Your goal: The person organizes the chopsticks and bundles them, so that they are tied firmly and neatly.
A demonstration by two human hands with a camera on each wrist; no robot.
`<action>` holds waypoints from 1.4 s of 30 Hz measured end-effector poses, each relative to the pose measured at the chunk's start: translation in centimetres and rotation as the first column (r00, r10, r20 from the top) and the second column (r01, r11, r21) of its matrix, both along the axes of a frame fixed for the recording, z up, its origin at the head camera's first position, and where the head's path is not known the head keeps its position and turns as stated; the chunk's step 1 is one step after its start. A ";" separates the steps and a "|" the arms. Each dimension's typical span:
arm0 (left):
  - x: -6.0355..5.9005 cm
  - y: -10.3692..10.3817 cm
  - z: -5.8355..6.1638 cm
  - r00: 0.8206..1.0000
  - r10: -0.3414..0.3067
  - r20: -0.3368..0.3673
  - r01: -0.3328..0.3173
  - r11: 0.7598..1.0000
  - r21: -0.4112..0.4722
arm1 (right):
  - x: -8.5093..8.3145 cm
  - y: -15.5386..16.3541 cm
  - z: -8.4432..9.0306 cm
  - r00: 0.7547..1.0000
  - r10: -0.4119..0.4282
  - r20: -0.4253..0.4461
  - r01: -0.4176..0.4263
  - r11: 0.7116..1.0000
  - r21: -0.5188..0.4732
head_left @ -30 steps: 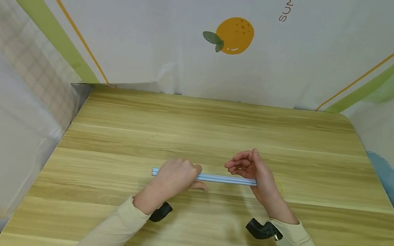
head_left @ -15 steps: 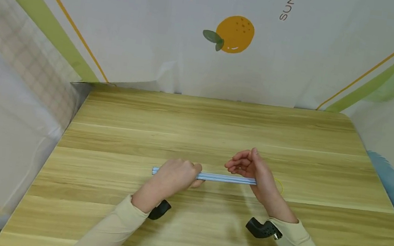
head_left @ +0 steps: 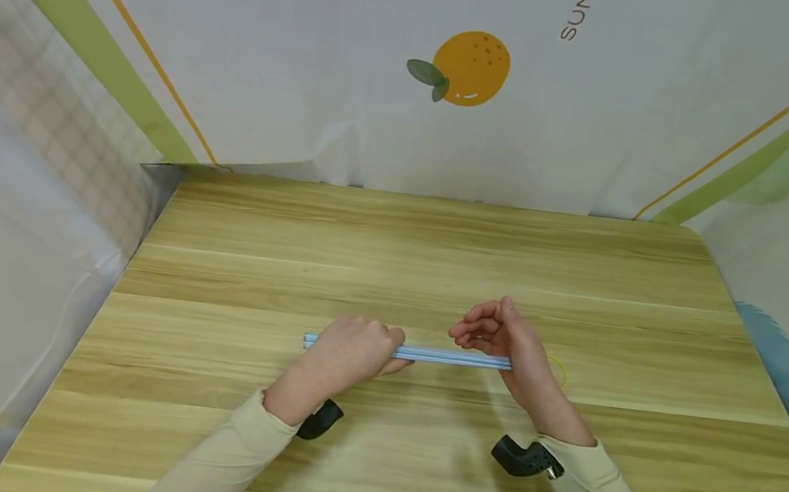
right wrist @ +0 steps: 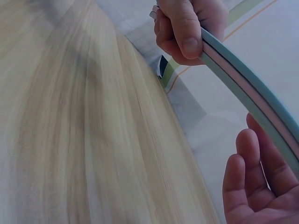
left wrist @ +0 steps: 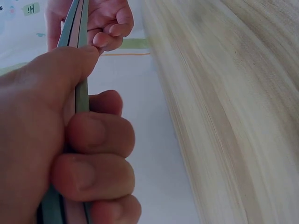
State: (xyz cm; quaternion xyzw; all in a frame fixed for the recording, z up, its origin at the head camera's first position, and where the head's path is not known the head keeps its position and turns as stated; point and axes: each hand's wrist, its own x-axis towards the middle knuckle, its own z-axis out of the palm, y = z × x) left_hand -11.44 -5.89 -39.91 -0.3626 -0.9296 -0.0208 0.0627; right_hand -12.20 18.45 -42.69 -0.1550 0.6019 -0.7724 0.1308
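Note:
A bundle of long thin strips, light blue and pink, is held level just above the wooden table. My left hand grips it near its left end, fingers and thumb curled round the strips. My right hand is at the bundle's right end with its fingers loosely bent above the strips. In the right wrist view the strips run past the relaxed fingers toward the left hand. A thin yellow loop shows just behind the right hand.
Printed cloth walls close in the table at the back and on both sides. Black wrist camera mounts sit under both sleeves.
The left thumb has drawn in closer under the strips. Both hands and the bundle otherwise stay in place.

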 end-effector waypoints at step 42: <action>-0.5 -1.2 -0.2 0.997 0.000 0.077 -0.003 0.999 0.037 | 1.9 8.4 -0.5 0.960 -0.276 0.039 0.203 0.787 0.583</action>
